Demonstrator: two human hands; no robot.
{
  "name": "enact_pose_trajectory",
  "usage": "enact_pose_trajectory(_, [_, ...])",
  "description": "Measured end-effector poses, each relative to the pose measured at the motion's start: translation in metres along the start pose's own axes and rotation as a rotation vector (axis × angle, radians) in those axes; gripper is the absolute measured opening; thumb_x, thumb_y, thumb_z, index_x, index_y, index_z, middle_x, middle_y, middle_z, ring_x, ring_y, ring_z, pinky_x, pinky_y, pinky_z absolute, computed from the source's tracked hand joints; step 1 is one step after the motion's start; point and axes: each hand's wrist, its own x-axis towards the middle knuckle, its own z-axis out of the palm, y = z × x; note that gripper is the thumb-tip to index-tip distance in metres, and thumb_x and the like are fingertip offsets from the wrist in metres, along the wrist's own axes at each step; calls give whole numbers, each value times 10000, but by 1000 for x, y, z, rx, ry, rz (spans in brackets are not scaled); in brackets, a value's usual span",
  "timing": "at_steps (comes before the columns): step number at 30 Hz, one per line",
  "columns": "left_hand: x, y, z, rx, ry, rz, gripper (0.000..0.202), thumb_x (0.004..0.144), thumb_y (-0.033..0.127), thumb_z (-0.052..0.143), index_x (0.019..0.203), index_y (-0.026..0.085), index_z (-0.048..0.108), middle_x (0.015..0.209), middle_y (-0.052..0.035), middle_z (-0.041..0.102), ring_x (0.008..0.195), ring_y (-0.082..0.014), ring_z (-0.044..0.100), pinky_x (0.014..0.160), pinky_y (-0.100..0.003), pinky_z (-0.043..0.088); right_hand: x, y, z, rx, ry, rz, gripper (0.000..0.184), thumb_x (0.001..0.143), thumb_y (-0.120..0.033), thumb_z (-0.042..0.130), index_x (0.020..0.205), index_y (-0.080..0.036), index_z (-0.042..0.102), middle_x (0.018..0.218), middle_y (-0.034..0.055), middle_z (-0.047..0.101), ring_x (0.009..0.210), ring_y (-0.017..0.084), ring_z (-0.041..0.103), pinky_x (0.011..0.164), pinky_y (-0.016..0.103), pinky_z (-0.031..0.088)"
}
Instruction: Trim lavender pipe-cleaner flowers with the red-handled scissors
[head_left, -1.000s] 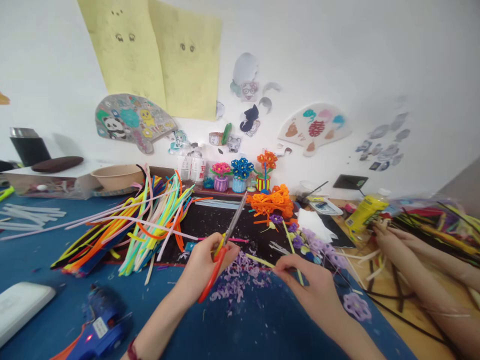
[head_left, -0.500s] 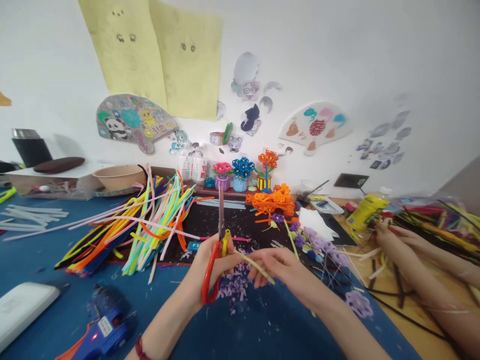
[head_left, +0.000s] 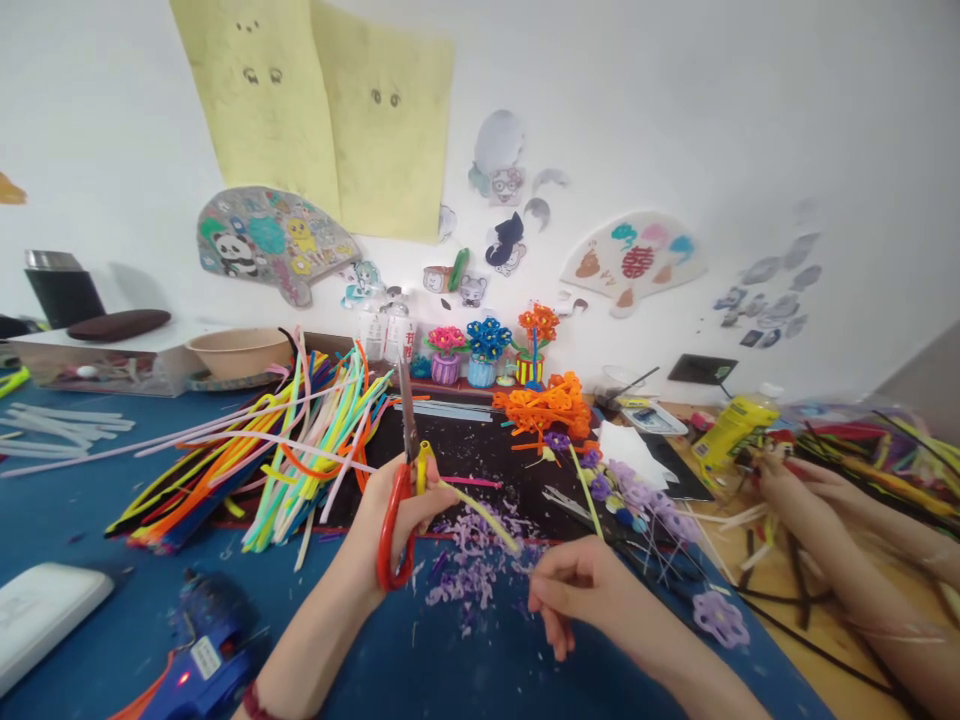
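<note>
My left hand (head_left: 390,525) is closed round the handles of red and yellow scissors (head_left: 405,470), whose shut blades point up and away. A yellow-green pipe cleaner piece (head_left: 480,510) slants from the scissor handles down to the right. Its free end stops just short of my right hand (head_left: 581,590). That hand hovers over the blue table with thumb and forefinger pinched and the other fingers curled downward; what the pinch holds, if anything, is too small to see. Purple trimmings (head_left: 469,565) lie scattered between my hands.
A heap of coloured pipe cleaners (head_left: 300,440) lies left of the black mat (head_left: 495,455). Orange flowers (head_left: 547,405) and purple flowers (head_left: 634,490) sit behind. A blue glue gun (head_left: 199,665) is near left. Another person's hands (head_left: 787,485) work at right beside a yellow bottle (head_left: 731,425).
My left hand swung the scissors from tilted right to upright and shifted left. My right hand pulled back down and right, away from the pipe cleaner, which now hangs from the scissor hand.
</note>
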Motion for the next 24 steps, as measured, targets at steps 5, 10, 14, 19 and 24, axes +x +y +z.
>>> enact_pose_trajectory(5, [0, 2, -4, 67, -5, 25, 295, 669, 267, 718, 681, 184, 435, 505, 104, 391, 450, -31, 329, 443, -178, 234, 7, 3, 2, -150, 107, -34, 443, 764, -540, 630, 617, -122, 650, 497, 32, 628, 422, 101, 566, 422, 186, 392])
enact_pose_trajectory(10, [0, 3, -4, 93, 39, -9, 293, 676, 311, 708, 698, 194, 441, 465, 110, 382, 422, -43, 316, 418, -183, 226, 20, -6, 3, -194, 148, -128, 508, 881, -573, 419, 853, -130, 667, 582, 39, 656, 436, 111, 561, 428, 205, 374])
enact_pose_trajectory(14, [1, 4, -9, 74, 84, -6, 296, 649, 305, 719, 698, 196, 448, 450, 108, 393, 410, -48, 329, 411, -183, 225, 23, -8, -3, -313, 214, -129, 356, 787, -501, 616, 701, -155, 615, 567, 2, 599, 493, 125, 551, 500, 231, 426])
enact_pose_trajectory(19, [3, 3, -12, 50, 46, -13, 295, 638, 294, 723, 662, 196, 446, 436, 105, 394, 403, -52, 338, 410, -188, 235, 21, -12, -2, -509, 320, -228, 340, 860, -421, 536, 690, -167, 684, 701, 39, 632, 633, 149, 553, 580, 250, 415])
enact_pose_trajectory(24, [-1, 0, -4, 124, -102, -15, 271, 686, 295, 702, 647, 188, 456, 446, 99, 413, 423, -50, 352, 435, -184, 251, 19, -19, 16, -445, 283, -273, 226, 789, -294, 641, 992, -202, 678, 879, 31, 677, 737, 156, 585, 644, 238, 444])
